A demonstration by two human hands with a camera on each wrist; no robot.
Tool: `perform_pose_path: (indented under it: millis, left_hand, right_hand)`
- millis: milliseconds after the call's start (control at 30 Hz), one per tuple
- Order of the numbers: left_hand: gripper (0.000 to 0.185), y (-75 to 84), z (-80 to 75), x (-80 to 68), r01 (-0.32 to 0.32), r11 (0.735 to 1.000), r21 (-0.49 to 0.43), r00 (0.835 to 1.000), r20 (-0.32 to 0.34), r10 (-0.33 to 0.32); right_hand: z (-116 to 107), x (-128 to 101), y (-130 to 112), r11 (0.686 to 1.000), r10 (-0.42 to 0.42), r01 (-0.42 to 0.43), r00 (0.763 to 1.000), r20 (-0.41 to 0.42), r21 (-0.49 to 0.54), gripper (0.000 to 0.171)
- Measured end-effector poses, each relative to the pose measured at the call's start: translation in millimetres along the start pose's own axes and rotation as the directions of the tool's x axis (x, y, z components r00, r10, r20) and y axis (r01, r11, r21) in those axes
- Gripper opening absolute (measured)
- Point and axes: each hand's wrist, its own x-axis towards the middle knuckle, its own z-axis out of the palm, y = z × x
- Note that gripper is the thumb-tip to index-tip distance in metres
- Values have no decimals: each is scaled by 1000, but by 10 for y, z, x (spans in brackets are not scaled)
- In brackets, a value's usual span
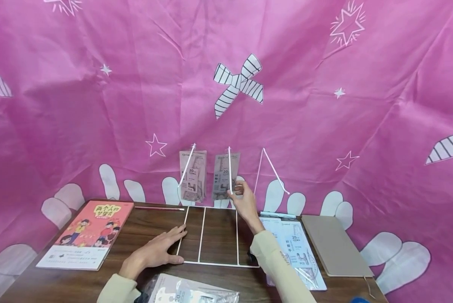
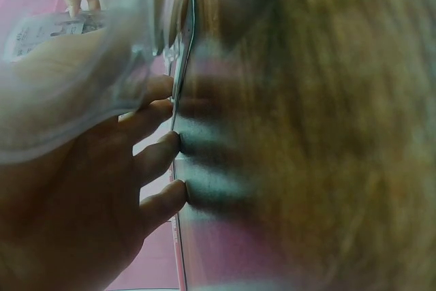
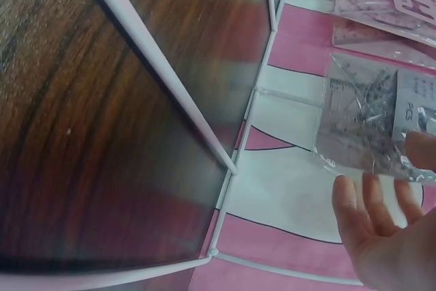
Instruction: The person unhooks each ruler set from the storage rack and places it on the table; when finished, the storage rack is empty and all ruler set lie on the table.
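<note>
A white wire display rack (image 1: pixel 218 264) lies with its base on the table, its hooks rising against the pink cloth. Clear packets with printed cards hang from two hooks: a left packet (image 1: pixel 192 176) with another behind it, and a middle packet (image 1: pixel 221 176). The right hook (image 1: pixel 275 170) carries nothing. My right hand (image 1: pixel 245 204) is at the lower right edge of the middle packet, thumb overlapping its front, fingers loosely bent and spread in the right wrist view. My left hand (image 1: pixel 158 248) rests flat on the table, fingertips at the rack's left base wire.
A red-and-white book (image 1: pixel 97 235) lies left, a red pencil (image 1: pixel 158 208) behind it. To the right are more packets (image 1: pixel 298 252), a light blue pen (image 1: pixel 279 214) and a grey notebook (image 1: pixel 336 248). Another packet (image 1: pixel 188 290) lies at the near edge, close to my left sleeve.
</note>
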Motion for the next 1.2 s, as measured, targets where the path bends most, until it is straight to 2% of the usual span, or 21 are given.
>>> perform_pose_path:
  millis: [167,300,533,833,1200]
  left_hand:
    - [85,8,3,1,4,1000,4,1000,-3,-4]
    - [85,12,2,-6,8,1000,2,1000,-3,-8]
    - [85,1,17,-5,4,1000,13,1000,-5,-4]
    - [85,-9,2,3,12,1000,1,1000,-9,-12]
    - [85,9,-6,-18,-17,1000,-5,1000,-10,17]
  right_hand:
    - [-22,29,10,999,-52,52,998,-18,-11,23]
    - [-23,51,-16,996,-74,74,997,-10,38,17]
    - [-49,13,-44,994,-74,73,997,10,77,15]
    - [-150,-90,-63,993,-104,103,995,8,57,12]
    - [-256,-237,-113,991,-125,124,992,21,53,14]
